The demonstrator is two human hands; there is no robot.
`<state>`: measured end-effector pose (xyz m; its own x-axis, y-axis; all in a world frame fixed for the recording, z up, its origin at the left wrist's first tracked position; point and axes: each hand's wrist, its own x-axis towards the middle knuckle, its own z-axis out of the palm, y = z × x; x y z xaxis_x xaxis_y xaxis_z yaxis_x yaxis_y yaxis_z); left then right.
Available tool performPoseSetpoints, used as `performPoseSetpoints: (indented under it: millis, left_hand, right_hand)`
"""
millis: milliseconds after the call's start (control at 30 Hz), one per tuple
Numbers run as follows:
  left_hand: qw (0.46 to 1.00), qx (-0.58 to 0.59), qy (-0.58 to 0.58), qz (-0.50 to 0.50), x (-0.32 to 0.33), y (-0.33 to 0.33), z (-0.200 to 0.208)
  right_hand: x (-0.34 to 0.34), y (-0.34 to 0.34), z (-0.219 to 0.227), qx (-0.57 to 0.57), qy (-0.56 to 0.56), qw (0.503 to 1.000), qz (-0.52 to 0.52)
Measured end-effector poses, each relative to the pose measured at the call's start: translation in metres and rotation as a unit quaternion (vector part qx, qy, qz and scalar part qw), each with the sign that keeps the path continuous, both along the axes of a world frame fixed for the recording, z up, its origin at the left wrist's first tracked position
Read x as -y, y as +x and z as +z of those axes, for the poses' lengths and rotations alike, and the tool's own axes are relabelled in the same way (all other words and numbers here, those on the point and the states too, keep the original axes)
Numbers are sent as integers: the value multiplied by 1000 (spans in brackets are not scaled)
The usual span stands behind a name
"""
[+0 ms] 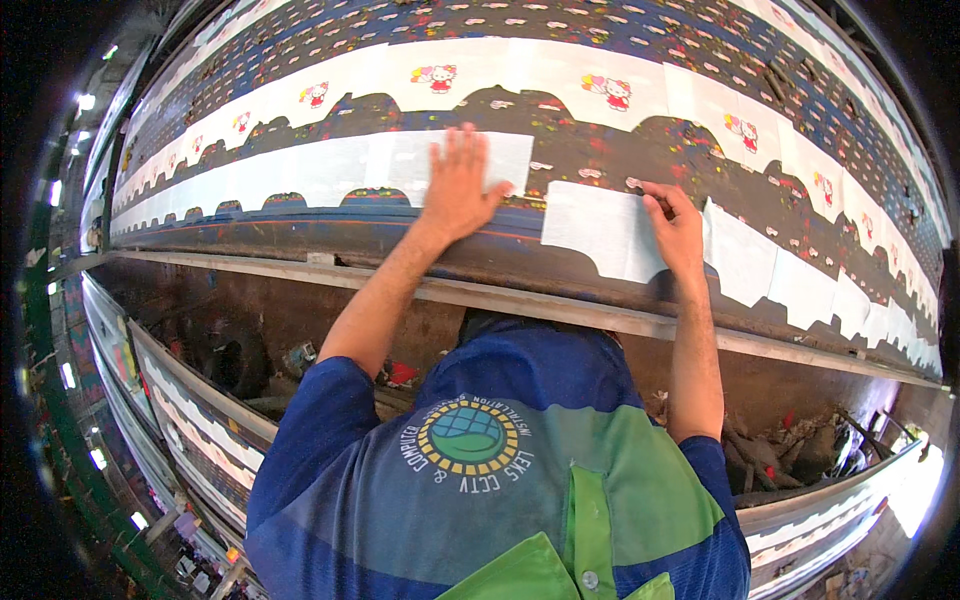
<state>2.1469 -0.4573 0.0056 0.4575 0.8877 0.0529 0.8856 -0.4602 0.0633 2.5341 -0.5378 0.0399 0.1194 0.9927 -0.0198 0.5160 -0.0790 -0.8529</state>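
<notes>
My left hand (459,182) lies flat with fingers spread on a white fabric piece (400,160) in the nearer row on a long dark printing table (300,232). Just to the right, my right hand (674,226) pinches the upper right edge of another white fabric piece (598,232), which sits lower than the row and hangs over the table's front edge. More white pieces (775,275) continue to the right along that edge.
A farther row of white pieces with small cartoon prints (432,76) runs across the table. A metal rail (560,310) runs below the table's front edge. Beneath it lie dark clutter and rags (770,455). Another long table (190,410) stands lower left.
</notes>
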Motion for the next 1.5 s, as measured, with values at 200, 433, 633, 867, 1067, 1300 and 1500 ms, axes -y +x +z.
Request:
performPoseSetpoints:
  millis: [200, 433, 633, 867, 1067, 1300, 1500]
  left_hand:
    - [981, 98, -73, -150, 69, 108, 24]
    - [969, 236, -10, -74, 65, 112, 19]
    - [941, 322, -97, -40, 65, 138, 48]
    - [851, 414, -302, -114, 117, 112, 105]
    - [882, 429, -180, -77, 41, 48, 69]
    - [904, 399, -155, -2, -28, 24, 32]
    - [905, 395, -159, -2, -41, 24, 24]
  right_hand:
    - [24, 53, 9, -36, -5, 999, 3]
    - [28, 72, 11, -18, 53, 990, 128]
    - [22, 67, 7, 145, 165, 956, 193]
    - [19, 81, 24, 169, 60, 956, 232]
    - [10, 69, 10, 75, 37, 981, 176]
    - [-14, 29, 19, 98, -27, 993, 67]
    - [-18, 28, 11, 125, -1, 992, 19]
